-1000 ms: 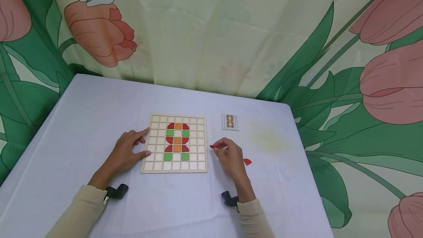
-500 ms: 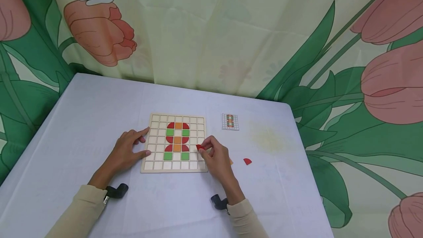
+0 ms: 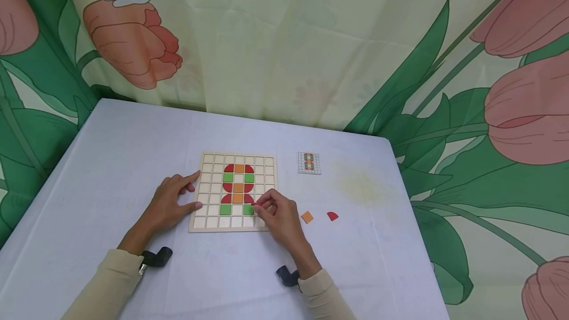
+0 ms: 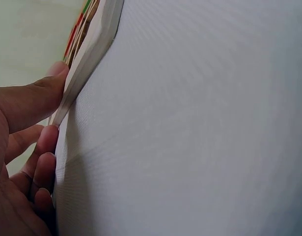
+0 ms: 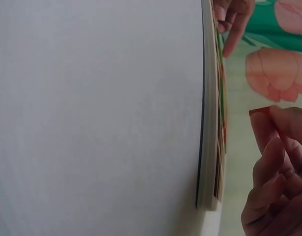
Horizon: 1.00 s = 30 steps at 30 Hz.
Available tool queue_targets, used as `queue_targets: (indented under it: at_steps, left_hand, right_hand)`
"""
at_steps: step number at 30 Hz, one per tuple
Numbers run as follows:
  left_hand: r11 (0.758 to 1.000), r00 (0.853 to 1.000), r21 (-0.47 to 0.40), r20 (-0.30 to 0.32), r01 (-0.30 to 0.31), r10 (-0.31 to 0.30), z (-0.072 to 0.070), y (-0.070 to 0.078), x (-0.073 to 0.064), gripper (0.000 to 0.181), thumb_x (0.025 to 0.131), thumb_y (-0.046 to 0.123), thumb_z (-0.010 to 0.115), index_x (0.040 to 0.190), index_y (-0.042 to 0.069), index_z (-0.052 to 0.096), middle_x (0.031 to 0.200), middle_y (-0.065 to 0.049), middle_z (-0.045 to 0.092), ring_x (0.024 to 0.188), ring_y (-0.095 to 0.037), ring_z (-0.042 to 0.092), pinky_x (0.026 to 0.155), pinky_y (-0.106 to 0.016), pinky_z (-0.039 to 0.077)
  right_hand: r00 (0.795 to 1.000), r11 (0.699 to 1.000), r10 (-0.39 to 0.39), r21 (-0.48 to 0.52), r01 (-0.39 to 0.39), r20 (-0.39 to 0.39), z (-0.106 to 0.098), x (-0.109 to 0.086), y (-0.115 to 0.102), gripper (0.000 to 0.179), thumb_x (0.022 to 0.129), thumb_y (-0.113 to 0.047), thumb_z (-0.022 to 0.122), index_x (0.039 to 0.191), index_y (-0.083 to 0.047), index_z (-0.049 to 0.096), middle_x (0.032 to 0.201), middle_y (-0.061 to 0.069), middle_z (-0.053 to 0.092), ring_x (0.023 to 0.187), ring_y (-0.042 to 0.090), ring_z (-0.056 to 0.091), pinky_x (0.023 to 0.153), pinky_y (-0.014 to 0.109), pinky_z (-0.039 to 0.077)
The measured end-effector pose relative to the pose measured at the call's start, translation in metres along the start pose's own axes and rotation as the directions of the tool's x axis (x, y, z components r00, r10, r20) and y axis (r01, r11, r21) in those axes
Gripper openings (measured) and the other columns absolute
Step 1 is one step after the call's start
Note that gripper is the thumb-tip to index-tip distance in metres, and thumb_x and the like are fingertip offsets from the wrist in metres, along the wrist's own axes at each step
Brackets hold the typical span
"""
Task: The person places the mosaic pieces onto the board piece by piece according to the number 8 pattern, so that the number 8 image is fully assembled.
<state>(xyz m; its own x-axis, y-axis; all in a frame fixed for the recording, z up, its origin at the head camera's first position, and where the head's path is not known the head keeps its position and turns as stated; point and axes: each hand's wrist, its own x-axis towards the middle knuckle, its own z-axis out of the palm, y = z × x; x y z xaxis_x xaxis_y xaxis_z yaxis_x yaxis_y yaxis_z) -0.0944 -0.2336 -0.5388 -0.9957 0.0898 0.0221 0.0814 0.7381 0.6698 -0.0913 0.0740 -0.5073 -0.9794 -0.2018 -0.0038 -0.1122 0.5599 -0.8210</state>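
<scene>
A wooden grid board (image 3: pixel 268 162) lies on the table, with red, orange and green tiles forming a pattern down its middle. My left hand (image 3: pixel 171 201) touches the board's left edge with thumb and index finger spread apart. In the left wrist view, the left thumb (image 4: pixel 35 101) lies against the board's pale side (image 4: pixel 94 49). Over the board's lower right part, my right hand (image 3: pixel 280 219) pinches a small red tile (image 5: pixel 261 111) between thumb and fingertips. That tile is held above the board near the right green tile (image 3: pixel 248 209), and its full shape is hidden.
Right of the board, an orange square tile (image 3: pixel 307 217) and a red quarter-circle tile (image 3: pixel 332 216) lie on the white cloth (image 3: pixel 373 260). A small pattern card (image 3: pixel 316 167) lies behind them. A printed curtain (image 3: pixel 266 63) hangs behind the table.
My right hand has moved left from beside the board to over it, carrying the red tile. This uncovers the orange tile on the cloth. The left hand stays at the board's edge.
</scene>
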Motion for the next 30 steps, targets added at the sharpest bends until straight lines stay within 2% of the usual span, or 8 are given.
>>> queue_targets:
  at_steps: [7, 14, 18, 24, 30]
  left_hand:
    - [1.0, 1.0, -0.007, -0.007, -0.002, 0.002, 0.002, -0.001, 0.0, 0.088, 0.084, 0.018, 0.091, 0.16, 0.007, 0.047, 0.108, -0.008, 0.061, 0.102, -0.024, 0.046, 0.083, -0.041, 0.038]
    - [1.0, 1.0, -0.004, 0.0, -0.004, 0.004, 0.001, -0.002, 0.0, 0.088, 0.084, 0.017, 0.09, 0.16, 0.007, 0.046, 0.109, -0.008, 0.06, 0.102, -0.023, 0.045, 0.084, -0.042, 0.037]
    - [1.0, 1.0, -0.003, -0.004, -0.008, 0.008, 0.0, -0.001, 0.001, 0.088, 0.085, 0.018, 0.09, 0.16, 0.007, 0.046, 0.109, -0.009, 0.061, 0.102, -0.024, 0.046, 0.084, -0.042, 0.037]
    - [1.0, 1.0, -0.007, -0.002, 0.0, 0.0, -0.001, 0.001, 0.001, 0.088, 0.084, 0.019, 0.091, 0.16, 0.007, 0.047, 0.109, -0.009, 0.061, 0.103, -0.024, 0.046, 0.085, -0.043, 0.037]
    - [1.0, 1.0, -0.011, 0.012, 0.013, -0.013, -0.001, 0.001, 0.001, 0.089, 0.085, 0.02, 0.091, 0.161, 0.008, 0.046, 0.11, -0.009, 0.061, 0.104, -0.026, 0.047, 0.086, -0.044, 0.038]
  right_hand:
    - [1.0, 0.998, -0.028, -0.049, 0.028, -0.01, 0.008, -0.002, -0.006, 0.014, 0.094, -0.019, 0.083, 0.101, -0.021, 0.072, 0.09, -0.008, 0.069, 0.067, 0.01, 0.054, 0.059, 0.021, 0.044]
    - [0.997, 0.997, -0.051, -0.054, 0.054, 0.054, 0.017, -0.004, -0.011, 0.027, 0.098, -0.014, 0.077, 0.123, -0.023, 0.078, 0.096, -0.004, 0.068, 0.07, 0.007, 0.054, 0.06, 0.02, 0.047]
    - [0.995, 0.998, -0.051, -0.03, 0.054, 0.082, 0.021, -0.004, -0.014, 0.027, 0.092, -0.014, 0.084, 0.118, -0.021, 0.078, 0.094, -0.006, 0.071, 0.069, 0.007, 0.055, 0.059, 0.019, 0.046]
    - [0.993, 1.0, 0.0, 0.009, -0.001, 0.119, 0.023, -0.004, -0.02, 0.029, 0.084, -0.012, 0.09, 0.109, -0.019, 0.078, 0.085, -0.008, 0.072, 0.064, 0.009, 0.055, 0.055, 0.019, 0.042]
    - [0.99, 0.999, 0.017, -0.051, -0.01, 0.143, 0.026, -0.003, -0.018, 0.026, 0.084, -0.011, 0.091, 0.105, -0.02, 0.079, 0.082, -0.011, 0.074, 0.063, 0.005, 0.054, 0.058, 0.02, 0.041]
